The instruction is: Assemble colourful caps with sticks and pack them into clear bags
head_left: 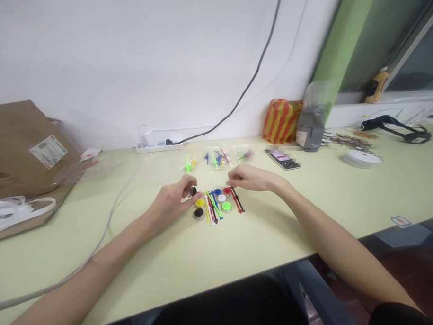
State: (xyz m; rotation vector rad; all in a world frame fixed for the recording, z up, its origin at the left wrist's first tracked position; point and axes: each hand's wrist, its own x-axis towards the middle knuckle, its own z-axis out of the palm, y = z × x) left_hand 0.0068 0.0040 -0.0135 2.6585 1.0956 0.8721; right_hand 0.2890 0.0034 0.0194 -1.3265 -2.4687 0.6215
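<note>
- My left grip [170, 201] rests just left of a small cluster of parts, its thumb and fingers together, clamped on a small dark round plastic disc [193, 191]. The disc is mostly hidden, so I cannot tell which way its face points, and its round shape shows no clear long axis.
- My right grip [249, 178] is to the disc's right, across the cluster. It is loosely curled, holding nothing I can see, with its fingertips [230, 183] just above a round red plastic disc [227, 190].
- The clamped disc is at the cluster's upper left, nearer my left grip, just above a round yellow plastic disc [200, 202] and a round black plastic disc [198, 213].
- Thin multicoloured plastic sticks [211, 207] lie fanned out between the discs, their long axes running roughly away from me.
- A thin red-and-black plastic stick [238, 201] lies nearest my right grip, slanting from far left to near right.
- All of this lies on a pale green table [156, 274].
- Beyond lie small clear plastic bags of coloured parts [216, 155], a smartphone [282, 160] and a white power strip [158, 147].
</note>
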